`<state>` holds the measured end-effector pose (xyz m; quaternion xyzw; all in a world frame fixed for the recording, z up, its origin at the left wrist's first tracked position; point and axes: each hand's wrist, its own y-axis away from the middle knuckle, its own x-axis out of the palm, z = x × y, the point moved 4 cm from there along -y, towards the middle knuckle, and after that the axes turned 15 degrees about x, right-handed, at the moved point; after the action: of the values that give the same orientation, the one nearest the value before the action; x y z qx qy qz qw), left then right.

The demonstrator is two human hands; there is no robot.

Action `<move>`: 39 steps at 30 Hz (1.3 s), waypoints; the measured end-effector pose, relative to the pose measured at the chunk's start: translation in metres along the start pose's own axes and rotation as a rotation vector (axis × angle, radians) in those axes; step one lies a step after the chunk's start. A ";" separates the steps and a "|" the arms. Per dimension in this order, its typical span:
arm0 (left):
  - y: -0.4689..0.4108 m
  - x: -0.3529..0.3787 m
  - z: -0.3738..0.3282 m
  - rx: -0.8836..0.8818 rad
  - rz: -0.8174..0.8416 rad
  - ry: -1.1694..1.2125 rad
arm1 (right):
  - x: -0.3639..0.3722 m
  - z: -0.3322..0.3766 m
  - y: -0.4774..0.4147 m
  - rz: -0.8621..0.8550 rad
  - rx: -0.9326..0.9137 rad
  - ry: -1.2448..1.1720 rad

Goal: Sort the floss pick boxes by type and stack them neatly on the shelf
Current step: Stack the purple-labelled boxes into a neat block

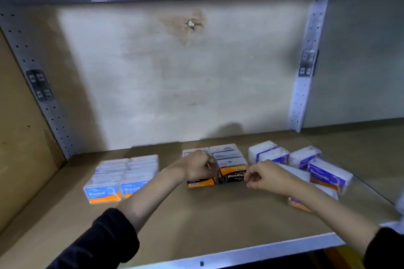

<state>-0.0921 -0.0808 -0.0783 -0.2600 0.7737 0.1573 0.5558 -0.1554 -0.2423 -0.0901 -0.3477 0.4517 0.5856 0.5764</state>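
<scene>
Landmark for this entry: the Charcoal boxes point(231, 159), black and orange labels, clear lids, standing mid-shelf in two columns that run front to back. The right column shows three lids. The left column is mostly hidden under my hand.

Contents: dark shapes show through the Charcoal lids, too blurred to count or identify.

Left of the Charcoal boxes, apart from them: the Round boxes point(122, 177), blue and orange labels, set in two tidy columns touching side by side. Their lids are clear and the contents appear only as pale blur.

Right of the Charcoal boxes: the Smooth boxes point(325, 174), purple and orange labels, lying loose at mixed angles, some tilted and leaning on each other. One lies partly under my right forearm. They look whitish inside, with no detail.

All three groups sit on the brown shelf point(218, 214).

Left hand point(200, 166): fingers curled down over the left Charcoal column, gripping it from above.

Right hand point(269, 176): fingers point(251, 178) curled, tips at the right edge of the front right Charcoal box. I cannot tell whether they pinch it or only touch it.

Both black sleeves point(105, 238) are pushed up the forearms.
</scene>
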 end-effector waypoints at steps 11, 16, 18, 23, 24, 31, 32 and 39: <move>-0.094 0.019 -0.033 0.078 0.083 -0.046 | -0.041 -0.076 -0.029 -0.053 0.129 0.031; -0.132 0.019 -0.035 0.095 0.134 -0.075 | -0.052 -0.093 -0.064 -0.079 0.112 0.049; -0.146 0.016 -0.036 0.107 0.116 -0.083 | -0.053 -0.100 -0.076 -0.078 0.093 0.113; -0.177 0.014 -0.035 0.079 0.031 -0.091 | -0.045 -0.107 -0.100 0.040 0.054 0.251; -0.181 0.015 -0.033 0.068 0.027 -0.091 | -0.044 -0.107 -0.103 0.037 0.033 0.262; -0.197 0.035 -0.008 -0.077 0.058 0.012 | -0.053 -0.113 -0.113 0.037 -0.061 0.284; -0.197 0.035 -0.006 -0.081 0.043 0.040 | -0.059 -0.115 -0.114 0.033 -0.072 0.281; -0.198 0.040 -0.002 -0.040 0.042 0.064 | -0.118 -0.146 -0.121 -0.150 0.014 0.113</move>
<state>0.0105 -0.2520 -0.1065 -0.2599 0.7930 0.1760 0.5221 -0.0409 -0.4292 -0.0475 -0.4090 0.4603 0.5168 0.5947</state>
